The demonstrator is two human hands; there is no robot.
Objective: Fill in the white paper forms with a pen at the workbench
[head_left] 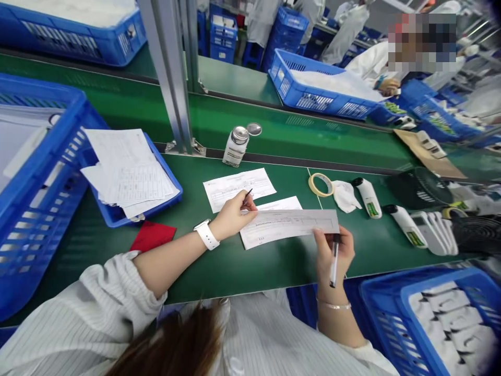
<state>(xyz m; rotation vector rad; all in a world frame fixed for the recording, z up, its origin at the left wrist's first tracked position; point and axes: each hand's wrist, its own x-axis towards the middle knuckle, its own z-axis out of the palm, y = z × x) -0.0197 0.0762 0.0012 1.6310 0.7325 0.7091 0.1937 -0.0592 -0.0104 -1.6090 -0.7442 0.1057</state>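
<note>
A printed paper sheet (pixel 289 223) is held up at a slant between my two hands, just above the green bench. My left hand (pixel 235 215), with a white watch on the wrist, pinches its left end. A thin dark pointed thing sticks up from those fingers, too small to name. At the right end, my right hand (pixel 334 253) grips the sheet with thumb and fingers and also keeps a black-and-white pen (pixel 334 261) pointing down. Behind it, a second sheet (pixel 284 204) is partly covered. Another printed form (pixel 239 187) lies flat beyond my left hand.
A blue tray (pixel 178 196) of papers and a red piece (pixel 152 236) lie left. A pump bottle (pixel 236 146) stands behind. Rightward are a tape roll (pixel 321 184), crumpled white tissue (pixel 346 196) and white handheld devices (pixel 368 198). Blue crates flank the bench; a co-worker (pixel 376 62) sits opposite.
</note>
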